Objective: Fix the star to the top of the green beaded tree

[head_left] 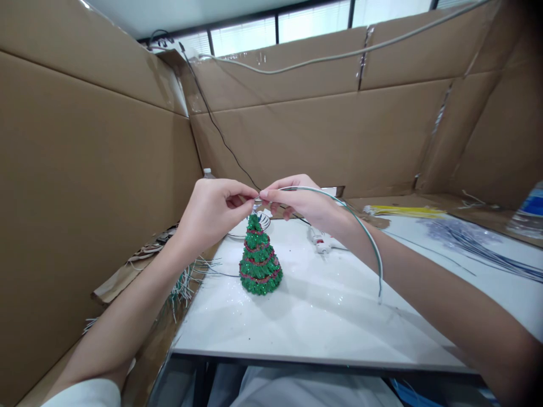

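Note:
A small green glittery Christmas tree (261,260) with red garland wound around it stands upright on the white tabletop. Just above its tip, my left hand (214,212) and my right hand (303,200) meet fingertip to fingertip, both closed in a pinch. Between my right thumb and fingers runs a thin white-and-green wire (360,221), which arcs back over my right forearm and hangs down in a curve. My left fingertips pinch at its near end, where the detail is too small to make out.
Behind my right wrist lies a white glue gun (322,241). A wire-rimmed dish (263,220) sits behind the tree. Dark wires (487,249) and yellow strips (407,211) lie at right, near a bottle (529,209). Green-and-white wire cuttings (184,285) lie left, beside cardboard walls (85,169).

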`<state>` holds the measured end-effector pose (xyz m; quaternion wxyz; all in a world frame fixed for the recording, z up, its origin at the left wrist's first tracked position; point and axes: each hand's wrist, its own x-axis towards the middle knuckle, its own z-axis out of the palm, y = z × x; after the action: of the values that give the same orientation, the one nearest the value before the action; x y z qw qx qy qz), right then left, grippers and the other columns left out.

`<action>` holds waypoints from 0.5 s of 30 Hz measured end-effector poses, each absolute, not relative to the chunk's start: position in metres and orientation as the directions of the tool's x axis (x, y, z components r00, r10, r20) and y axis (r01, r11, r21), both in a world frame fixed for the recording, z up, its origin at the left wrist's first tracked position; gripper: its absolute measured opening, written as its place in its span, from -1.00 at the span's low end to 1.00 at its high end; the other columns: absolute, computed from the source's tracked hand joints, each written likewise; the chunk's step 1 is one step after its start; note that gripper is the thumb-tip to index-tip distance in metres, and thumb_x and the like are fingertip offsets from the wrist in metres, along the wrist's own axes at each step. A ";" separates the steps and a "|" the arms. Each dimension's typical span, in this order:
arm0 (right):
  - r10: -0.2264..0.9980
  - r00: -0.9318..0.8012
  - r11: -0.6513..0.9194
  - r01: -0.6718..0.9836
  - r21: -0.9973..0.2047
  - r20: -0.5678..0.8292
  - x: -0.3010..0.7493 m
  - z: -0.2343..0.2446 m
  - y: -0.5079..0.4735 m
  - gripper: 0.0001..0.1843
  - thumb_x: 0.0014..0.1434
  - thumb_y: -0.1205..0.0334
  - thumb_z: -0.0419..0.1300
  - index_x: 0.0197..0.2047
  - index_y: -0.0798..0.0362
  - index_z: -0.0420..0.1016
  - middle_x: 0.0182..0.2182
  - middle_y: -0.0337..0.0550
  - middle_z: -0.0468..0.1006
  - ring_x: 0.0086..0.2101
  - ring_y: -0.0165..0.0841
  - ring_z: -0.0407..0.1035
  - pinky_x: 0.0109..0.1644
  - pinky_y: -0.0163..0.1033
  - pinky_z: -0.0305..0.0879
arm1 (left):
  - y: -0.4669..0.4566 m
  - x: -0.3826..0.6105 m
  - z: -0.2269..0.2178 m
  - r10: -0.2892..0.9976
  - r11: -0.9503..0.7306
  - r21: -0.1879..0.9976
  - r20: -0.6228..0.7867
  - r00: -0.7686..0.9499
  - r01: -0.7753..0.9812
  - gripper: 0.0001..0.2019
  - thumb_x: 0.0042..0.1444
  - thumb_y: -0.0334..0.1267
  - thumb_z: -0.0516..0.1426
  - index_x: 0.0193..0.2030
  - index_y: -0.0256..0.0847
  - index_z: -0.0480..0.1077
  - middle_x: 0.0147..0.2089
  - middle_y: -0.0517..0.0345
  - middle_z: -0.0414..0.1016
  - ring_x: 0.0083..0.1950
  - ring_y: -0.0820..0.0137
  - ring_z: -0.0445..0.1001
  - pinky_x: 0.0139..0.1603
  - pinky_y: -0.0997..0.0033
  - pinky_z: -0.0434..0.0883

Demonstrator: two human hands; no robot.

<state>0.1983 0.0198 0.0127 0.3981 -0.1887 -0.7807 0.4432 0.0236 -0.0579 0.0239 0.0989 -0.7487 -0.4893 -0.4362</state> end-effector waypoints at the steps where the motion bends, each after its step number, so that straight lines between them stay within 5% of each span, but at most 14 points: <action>1: 0.644 -0.614 0.535 -0.064 -0.842 0.456 0.199 0.012 0.020 -0.71 0.05 0.00 0.29 -0.39 0.10 0.56 -0.44 -0.13 0.52 -0.47 -0.47 0.32 -0.45 -0.32 0.19 | -0.058 0.024 0.024 0.648 -0.499 0.280 0.749 0.139 0.820 -0.79 0.04 -0.28 0.14 -0.26 -0.24 0.59 -0.34 0.10 0.62 -0.37 0.43 0.52 -0.35 0.48 0.46; 15: 0.621 -0.532 0.611 -0.133 -0.780 0.576 0.194 0.007 0.018 -0.68 0.03 0.01 0.29 -0.41 0.14 0.55 -0.53 -0.17 0.43 -0.52 -0.51 0.20 -0.51 -0.32 0.09 | -0.055 0.026 0.021 0.651 -0.463 0.192 0.736 0.185 0.865 -0.77 0.11 -0.21 0.12 -0.28 -0.23 0.60 -0.41 0.09 0.60 -0.46 0.45 0.43 -0.45 0.45 0.33</action>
<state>0.1941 0.0176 0.0066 0.4573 -0.1579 -0.7722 0.4118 0.0257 -0.0548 0.0208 0.1350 -0.7577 -0.5005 -0.3965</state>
